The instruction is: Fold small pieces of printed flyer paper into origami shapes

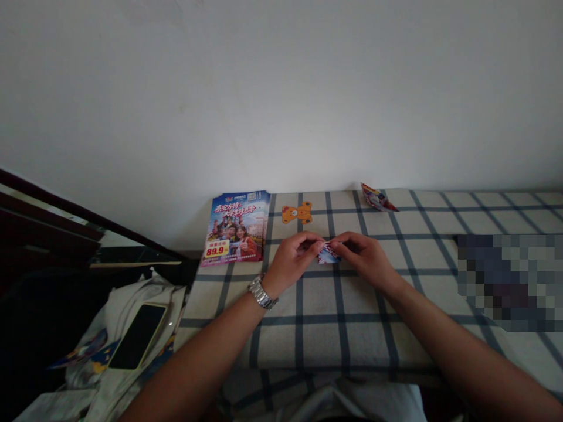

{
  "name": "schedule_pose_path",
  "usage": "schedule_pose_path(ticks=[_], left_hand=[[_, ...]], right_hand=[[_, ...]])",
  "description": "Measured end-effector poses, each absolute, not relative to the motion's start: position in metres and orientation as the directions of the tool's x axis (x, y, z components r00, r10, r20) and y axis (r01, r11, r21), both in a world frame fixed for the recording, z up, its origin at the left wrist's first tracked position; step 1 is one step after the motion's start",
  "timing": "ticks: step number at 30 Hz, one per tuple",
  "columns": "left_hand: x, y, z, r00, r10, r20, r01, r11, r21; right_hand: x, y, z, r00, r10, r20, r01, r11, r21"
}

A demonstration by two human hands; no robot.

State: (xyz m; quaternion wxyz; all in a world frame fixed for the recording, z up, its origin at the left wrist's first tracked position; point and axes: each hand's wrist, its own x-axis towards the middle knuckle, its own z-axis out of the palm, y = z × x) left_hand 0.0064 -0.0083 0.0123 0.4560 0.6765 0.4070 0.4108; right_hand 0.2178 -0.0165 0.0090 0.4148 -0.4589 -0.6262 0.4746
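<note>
Both hands meet over the checked tablecloth [319,299], pinching a small folded piece of printed paper [328,255]. My left hand [294,258], with a silver watch [263,292] on its wrist, grips the paper's left upper edge between thumb and fingers. On the other side my right hand [365,255] holds the upper right edge the same way. The paper is blue and white with some red; fingertips cover its top. Just beyond the left hand lies a flat orange bear cutout [297,213].
A stack of glossy flyers [237,228] lies to the left. Against the wall stands a folded flyer piece [377,198]. At right is a blurred-out dark object [505,281]. A phone [138,336] rests on cloth lower left, below the table's edge.
</note>
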Motion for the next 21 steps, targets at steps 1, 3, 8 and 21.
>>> schedule_pose_path(ticks=[1,3,8,21], left_hand=[[0.0064,-0.0084,0.0126,0.325,0.926,0.19,0.179,-0.257,0.95],[0.0066,-0.0088,0.0134,0.321,0.928,0.189,0.177,-0.254,0.951],[0.0073,-0.0098,0.0146,0.304,0.932,0.197,0.192,-0.263,0.946],[0.0078,-0.0111,0.0121,0.291,0.923,0.252,0.275,-0.333,0.902]], right_hand=[[0.2176,-0.0165,0.0088,-0.232,0.968,0.09,0.187,0.136,-0.973],[0.2174,-0.0166,0.0085,-0.228,0.968,0.106,0.209,0.155,-0.966],[0.2184,-0.0165,0.0081,-0.211,0.972,0.105,0.245,0.157,-0.957],[0.2169,-0.0168,0.0083,-0.217,0.973,0.077,0.241,0.13,-0.962]])
